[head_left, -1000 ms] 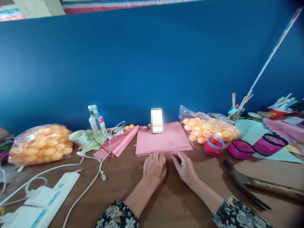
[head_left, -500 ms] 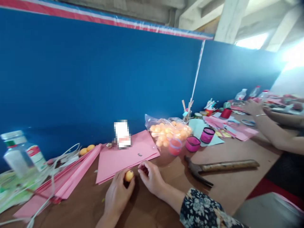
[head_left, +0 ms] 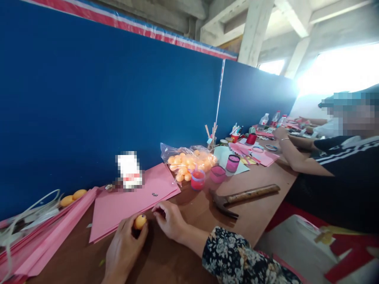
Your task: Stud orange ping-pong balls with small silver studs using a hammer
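My left hand (head_left: 122, 248) rests on the brown table and pinches a small orange ball (head_left: 139, 221) between thumb and fingers. My right hand (head_left: 170, 221) lies just right of it with curled fingers closed on something small and dark that I cannot make out. Both hands sit at the near edge of a stack of pink paper sheets (head_left: 130, 199). A hammer (head_left: 242, 196) with a wooden handle lies on the table to the right of my right hand.
A clear bag of orange balls (head_left: 189, 161), a red cup (head_left: 197, 180) and pink paper cups (head_left: 218, 173) stand beyond the hammer. Pink strips (head_left: 50, 236) and white cables (head_left: 26, 215) lie left. Another person (head_left: 334, 165) works at the right. A blue partition (head_left: 118, 102) backs the table.
The view has swung to the right and up, bringing the other person in and losing the bottle and power strip. My hands stay at the pink paper's edge with the ball.
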